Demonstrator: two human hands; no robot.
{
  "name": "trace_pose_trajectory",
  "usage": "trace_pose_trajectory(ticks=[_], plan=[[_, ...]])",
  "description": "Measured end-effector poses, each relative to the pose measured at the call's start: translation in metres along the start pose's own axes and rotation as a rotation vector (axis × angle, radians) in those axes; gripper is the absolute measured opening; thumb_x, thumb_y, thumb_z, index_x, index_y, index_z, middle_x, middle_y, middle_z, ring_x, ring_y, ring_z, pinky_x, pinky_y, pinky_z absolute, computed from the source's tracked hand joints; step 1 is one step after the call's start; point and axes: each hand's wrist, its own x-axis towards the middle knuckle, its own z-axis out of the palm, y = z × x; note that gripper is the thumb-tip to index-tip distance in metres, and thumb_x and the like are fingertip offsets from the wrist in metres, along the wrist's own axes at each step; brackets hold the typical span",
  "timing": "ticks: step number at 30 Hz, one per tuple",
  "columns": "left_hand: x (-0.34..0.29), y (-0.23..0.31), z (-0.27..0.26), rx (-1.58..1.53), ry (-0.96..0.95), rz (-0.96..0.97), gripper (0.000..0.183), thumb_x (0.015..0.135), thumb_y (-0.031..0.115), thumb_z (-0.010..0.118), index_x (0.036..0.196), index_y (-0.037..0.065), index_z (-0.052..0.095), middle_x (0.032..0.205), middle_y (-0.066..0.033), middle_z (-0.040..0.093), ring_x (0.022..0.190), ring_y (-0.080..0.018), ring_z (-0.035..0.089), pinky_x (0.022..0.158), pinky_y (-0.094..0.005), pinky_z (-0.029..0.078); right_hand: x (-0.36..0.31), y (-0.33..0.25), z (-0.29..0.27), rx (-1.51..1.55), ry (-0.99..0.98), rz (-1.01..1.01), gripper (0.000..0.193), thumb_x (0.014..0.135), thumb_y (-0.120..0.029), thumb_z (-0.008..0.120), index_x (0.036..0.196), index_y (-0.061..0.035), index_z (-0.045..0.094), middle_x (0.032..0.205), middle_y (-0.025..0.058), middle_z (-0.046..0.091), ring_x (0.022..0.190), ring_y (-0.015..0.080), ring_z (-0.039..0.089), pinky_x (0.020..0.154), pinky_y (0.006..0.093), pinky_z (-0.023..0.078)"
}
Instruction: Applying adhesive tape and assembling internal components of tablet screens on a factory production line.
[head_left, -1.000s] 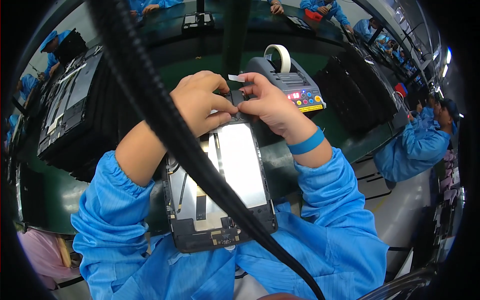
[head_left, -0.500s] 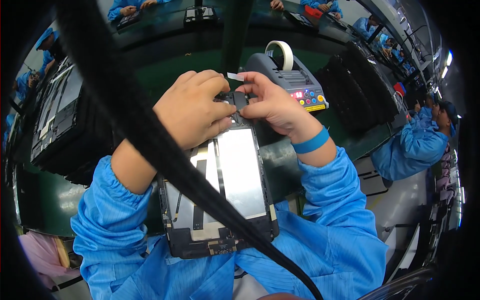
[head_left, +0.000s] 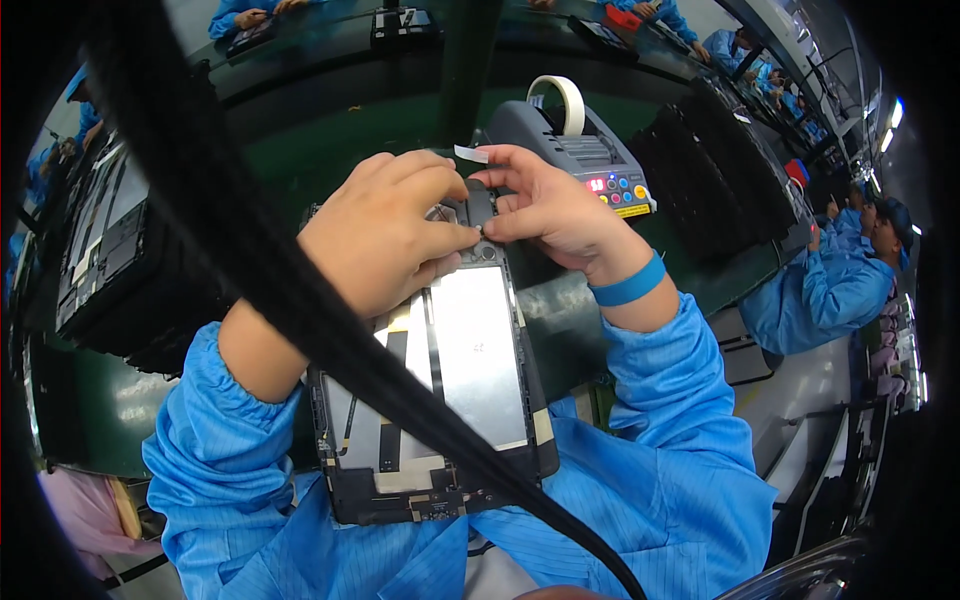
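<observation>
An opened tablet [head_left: 486, 350] with bare silver battery plates, black frame and tape strips lies tilted up before me, its lower end against my body. My left hand [head_left: 385, 225] is closed at its far end, thumb and forefinger pinched by a small dark part there; what sits between the fingertips is hidden. Across from it, my right hand [head_left: 545, 210] is bent round the far right corner, thumb pressed on the tablet near the left thumb. A short white strip of tape [head_left: 470, 154] sticks out at the right forefinger's tip.
Beyond my right hand stands a grey tape dispenser [head_left: 600, 150] with a cream tape roll [head_left: 568, 105]. Stacked tablet parts [head_left: 110, 260] rise at the left, and dark panels [head_left: 705, 170] stand in a row at the right. A black strap [head_left: 300, 270] crosses the view. Co-workers sit around.
My left thumb and forefinger have shifted right, closer to the right thumb. The tablet's lower end has moved slightly toward me. The tape strip stays at the right forefinger.
</observation>
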Motion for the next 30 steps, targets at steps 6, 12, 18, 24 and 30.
trace_pose_trajectory(ticks=[6,12,18,24,30], plan=[[-0.001,-0.001,0.001,0.040,0.005,0.026,0.024,0.068,0.012,0.074,0.093,0.013,0.072,0.107,-0.0083,0.058,0.117,-0.0307,0.050,0.097,-0.0439,0.040,0.006,0.001,0.005,-0.133,0.019,0.011,0.081,0.062,0.004,0.071,0.135,-0.0004,0.035,0.120,0.0137,0.045,0.095,0.0183,0.056,0.076,0.0261,0.048],[0.001,0.004,-0.001,0.105,-0.002,0.018,0.021,0.069,0.014,0.074,0.090,0.012,0.071,0.103,-0.0085,0.059,0.112,-0.0297,0.052,0.092,-0.0430,0.042,0.004,-0.003,0.006,-0.176,-0.005,0.026,0.083,0.062,0.004,0.071,0.136,-0.0012,0.034,0.120,0.0138,0.045,0.086,0.0168,0.057,0.076,0.0270,0.047],[0.000,0.006,0.001,0.307,0.027,0.080,0.016,0.072,0.015,0.071,0.088,0.012,0.071,0.099,-0.0084,0.059,0.109,-0.0290,0.053,0.088,-0.0427,0.043,-0.005,-0.003,0.011,-0.184,0.050,-0.006,0.080,0.067,0.006,0.067,0.137,-0.0035,0.032,0.123,0.0133,0.043,0.082,0.0124,0.057,0.077,0.0243,0.049],[0.014,-0.004,0.002,-0.153,-0.078,-0.122,0.013,0.073,0.012,0.069,0.083,0.004,0.070,0.093,-0.0090,0.060,0.095,-0.0274,0.055,0.082,-0.0374,0.045,-0.004,0.000,0.012,-0.193,0.068,-0.010,0.075,0.069,0.005,0.066,0.137,-0.0031,0.033,0.124,0.0126,0.043,0.094,0.0150,0.057,0.082,0.0263,0.049],[0.032,-0.004,0.002,-0.113,-0.157,-0.207,0.009,0.068,0.008,0.068,0.068,-0.001,0.065,0.075,-0.0116,0.058,0.081,-0.0247,0.056,0.070,-0.0353,0.047,-0.003,0.007,0.010,-0.034,0.060,-0.034,0.076,0.066,0.006,0.067,0.134,0.0011,0.034,0.121,0.0125,0.044,0.090,0.0158,0.057,0.078,0.0275,0.049]])
